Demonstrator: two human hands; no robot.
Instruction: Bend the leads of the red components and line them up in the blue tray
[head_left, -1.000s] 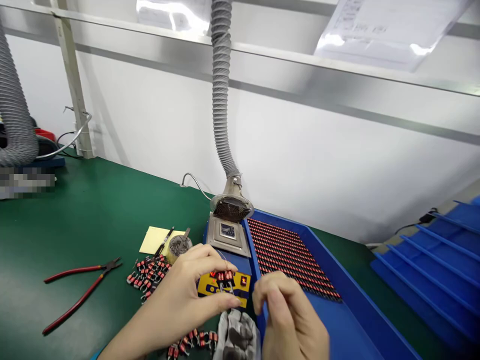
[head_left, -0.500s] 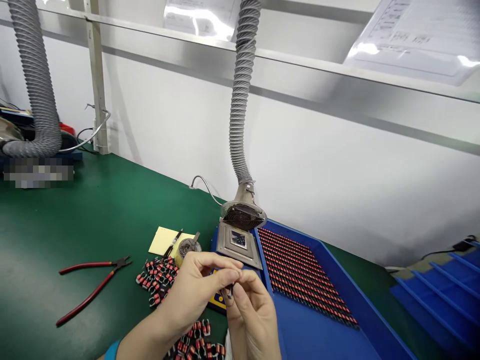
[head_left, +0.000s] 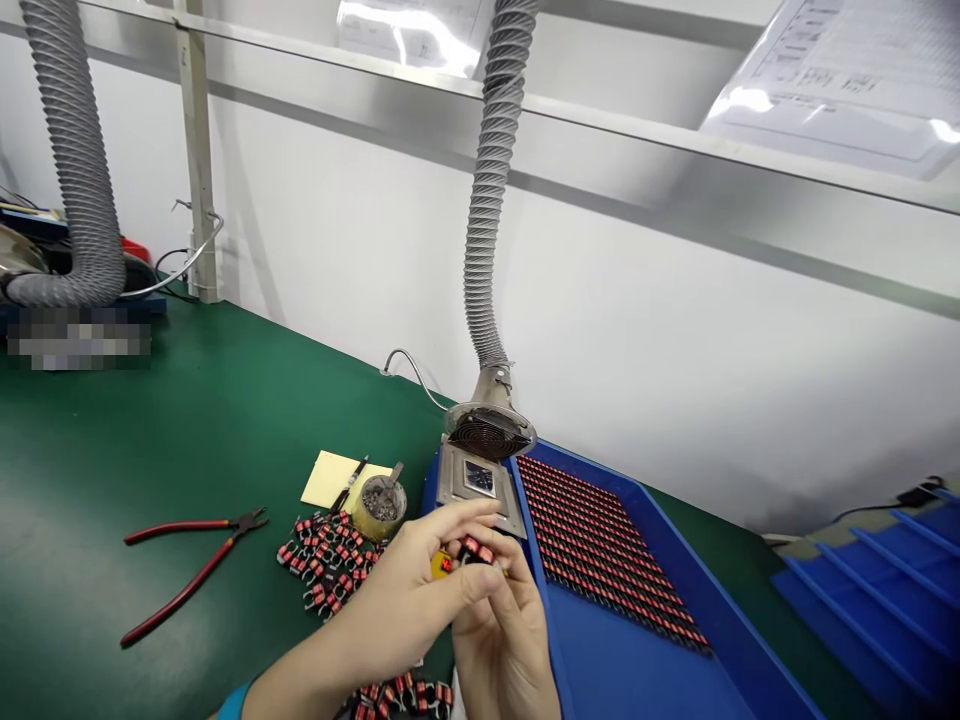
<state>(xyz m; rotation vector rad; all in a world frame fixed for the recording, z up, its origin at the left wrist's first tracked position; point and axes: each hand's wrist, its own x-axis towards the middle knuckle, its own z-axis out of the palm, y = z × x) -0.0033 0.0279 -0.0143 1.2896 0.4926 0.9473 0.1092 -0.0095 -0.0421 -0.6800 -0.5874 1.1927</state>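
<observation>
A small black coil part with red windings (head_left: 477, 549) sits between the fingers of both my hands. My left hand (head_left: 409, 590) is closed, its thumb and fingers pinching around the part from the left. From the right, my right hand (head_left: 506, 635) supports it with bent fingers, partly covered by the left thumb. Behind the hands stands a solder pot (head_left: 491, 505) with a square of shiny metal in its top plate. Loose coils of the same kind lie in one pile (head_left: 330, 560) left of my hands and another (head_left: 401, 695) below them.
A blue tray (head_left: 622, 645) on the right holds tight rows of red-and-black coils (head_left: 607, 545). Red-handled pliers (head_left: 202, 570) lie open at left. Near the pot are a small tub (head_left: 379, 510), yellow paper (head_left: 322, 478) and a pen (head_left: 350, 483). A fume hose (head_left: 491, 200) hangs above.
The coil has turned up into view between my fingers, where it was mostly hidden before. My left thumb has come down across the right fingers. The view has shifted slightly.
</observation>
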